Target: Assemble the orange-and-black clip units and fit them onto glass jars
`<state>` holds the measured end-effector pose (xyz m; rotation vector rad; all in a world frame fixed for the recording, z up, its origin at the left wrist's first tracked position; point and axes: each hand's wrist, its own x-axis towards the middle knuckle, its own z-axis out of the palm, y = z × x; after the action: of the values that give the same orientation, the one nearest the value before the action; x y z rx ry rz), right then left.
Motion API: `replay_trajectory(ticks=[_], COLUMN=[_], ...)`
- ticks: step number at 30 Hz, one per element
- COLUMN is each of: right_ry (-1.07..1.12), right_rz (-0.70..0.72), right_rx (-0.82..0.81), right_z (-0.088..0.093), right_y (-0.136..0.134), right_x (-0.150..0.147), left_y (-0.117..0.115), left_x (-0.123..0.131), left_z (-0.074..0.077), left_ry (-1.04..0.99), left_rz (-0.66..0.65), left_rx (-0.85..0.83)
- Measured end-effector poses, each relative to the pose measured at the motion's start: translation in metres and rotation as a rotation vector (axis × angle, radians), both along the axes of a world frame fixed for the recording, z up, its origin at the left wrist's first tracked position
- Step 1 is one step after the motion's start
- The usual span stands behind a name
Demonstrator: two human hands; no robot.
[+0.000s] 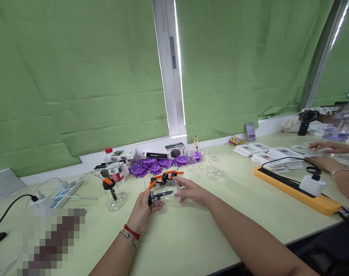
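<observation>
My left hand (145, 209) is closed around a black cap with an orange part (152, 195), whose dark stem runs inside a clear glass bottle (165, 189) held sideways. My right hand (191, 190) grips the bottle's other end with its fingertips. Just behind the bottle, several black-and-orange caps (164, 177) lie on the table. A similar glass bottle (117, 202) stands upright to the left, topped by a black-and-orange cap (108, 183). Behind and to the right stand uncapped glass bottles (214, 170).
Purple wheel-shaped pieces (148, 163) lie along the wall beside a red-capped drink bottle (114, 168). A white power strip (66, 193) is at left, an orange one (295, 191) at right. Another person's hands (321, 163) work near stacks of white cards (270, 159).
</observation>
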<state>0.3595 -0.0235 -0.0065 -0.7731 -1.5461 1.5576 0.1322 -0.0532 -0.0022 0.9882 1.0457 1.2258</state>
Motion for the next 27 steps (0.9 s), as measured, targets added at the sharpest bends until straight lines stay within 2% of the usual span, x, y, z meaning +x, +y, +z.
replay_trajectory(ticks=[3, 7, 9, 15, 22, 24, 27], right_ry=[-0.038, -0.170, -0.184, -0.049, -0.178, -0.203, -0.110], right_rz=[-0.007, -0.083, -0.078, -0.008, -0.086, -0.099, -0.051], right_rx=[-0.086, -0.170, -0.150, 0.051, -0.177, -0.182, -0.119], right_z=[-0.004, -0.009, -0.008, -0.003, -0.006, -0.005, -0.005], right_y=[0.004, 0.008, 0.006, 0.000, 0.005, 0.004, 0.003], right_x=[-0.007, -0.014, -0.012, -0.001, -0.014, -0.013, -0.006], left_y=[-0.001, -0.001, 0.000, 0.002, -0.003, -0.002, 0.001], left_x=[0.001, 0.002, 0.001, -0.003, 0.002, 0.002, 0.000], left_z=[-0.001, -0.003, -0.003, -0.003, 0.000, 0.000, -0.002], left_ry=[0.003, 0.017, 0.013, 0.016, 0.029, 0.025, 0.014], left_rz=[-0.006, -0.028, -0.013, 0.021, 0.001, -0.007, -0.004], left_rx=[0.015, 0.006, -0.007, -0.009, 0.036, 0.028, 0.019])
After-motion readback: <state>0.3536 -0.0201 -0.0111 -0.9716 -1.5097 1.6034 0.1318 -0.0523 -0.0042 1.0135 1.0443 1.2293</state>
